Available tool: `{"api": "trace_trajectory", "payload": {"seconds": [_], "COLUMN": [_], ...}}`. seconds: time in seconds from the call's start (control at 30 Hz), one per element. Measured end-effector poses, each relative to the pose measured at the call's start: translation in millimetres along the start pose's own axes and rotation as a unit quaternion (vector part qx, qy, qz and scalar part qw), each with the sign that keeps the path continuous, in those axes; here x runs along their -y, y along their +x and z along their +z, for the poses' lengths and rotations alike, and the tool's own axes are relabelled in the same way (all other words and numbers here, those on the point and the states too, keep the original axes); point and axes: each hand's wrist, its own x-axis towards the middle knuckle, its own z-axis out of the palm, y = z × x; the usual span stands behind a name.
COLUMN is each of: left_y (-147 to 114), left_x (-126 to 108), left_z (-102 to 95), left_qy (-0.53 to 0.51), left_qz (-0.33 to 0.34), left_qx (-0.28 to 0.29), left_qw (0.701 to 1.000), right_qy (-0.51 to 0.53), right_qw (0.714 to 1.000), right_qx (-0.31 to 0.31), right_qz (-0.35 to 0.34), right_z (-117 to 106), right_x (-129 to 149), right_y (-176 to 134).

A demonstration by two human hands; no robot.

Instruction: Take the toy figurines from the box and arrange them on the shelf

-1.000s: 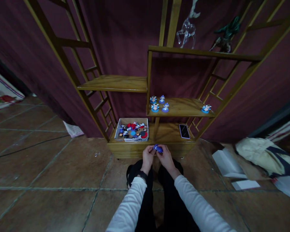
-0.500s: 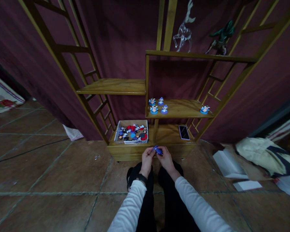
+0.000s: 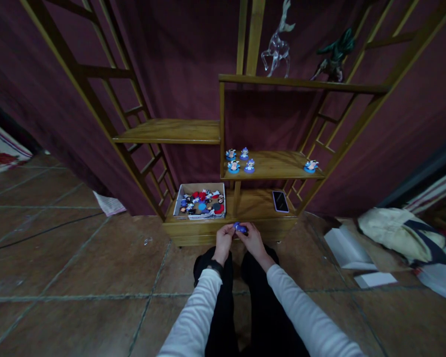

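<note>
A small purple figurine (image 3: pixel 240 228) is held between both hands in front of the low shelf; fingers cover part of it. My left hand (image 3: pixel 223 240) pinches its left side, and my right hand (image 3: pixel 252 240) grips it from the right. Just beyond, a white cardboard box (image 3: pixel 180 210) holds a jumble of small figurines (image 3: pixel 202 198) in red, blue, black and white. On the middle shelf (image 3: pixel 275 166), purple-based figurines (image 3: pixel 249 166) stand beside blue-based figurines (image 3: pixel 233 167) at the left. Another blue-based figurine (image 3: pixel 311 166) is at that shelf's right end.
A phone (image 3: pixel 280 202) lies on the bottom shelf. Above stand a clear glass deer (image 3: pixel 277 49) and a dark green statue (image 3: pixel 336 54). White packaging (image 3: pixel 349 249) and a cream bag (image 3: pixel 397 233) lie on the floor at right. A cable (image 3: pixel 44 233) crosses the floor at left.
The purple figurine has been turned a little between my fingers, both hands still on it. The whole view has shifted slightly; the figurines on the shelf stay in place.
</note>
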Motion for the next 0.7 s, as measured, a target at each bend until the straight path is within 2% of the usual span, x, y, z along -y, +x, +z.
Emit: {"api": "trace_trajectory", "payload": {"seconds": [0.27, 0.53, 0.7], "left_y": [-2, -2, -3], "left_x": [1, 1, -2], "left_z": [0.4, 2.7, 4.0], "left_qy": [-0.05, -0.032, -0.028], "left_qz": [-0.061, -0.08, -0.081], "left_qx": [0.035, 0.023, 0.014], "left_qw": [0.996, 0.996, 0.996], "right_qy": [-0.004, 0.004, -0.003], "right_qw": [1.0, 0.999, 0.998], "right_qx": [0.016, 0.019, 0.035], "right_qz": [0.011, 0.05, 0.046], "right_z": [-4, -3, -3], "right_x": [1, -6, -9], "right_y": [2, 6, 7]}}
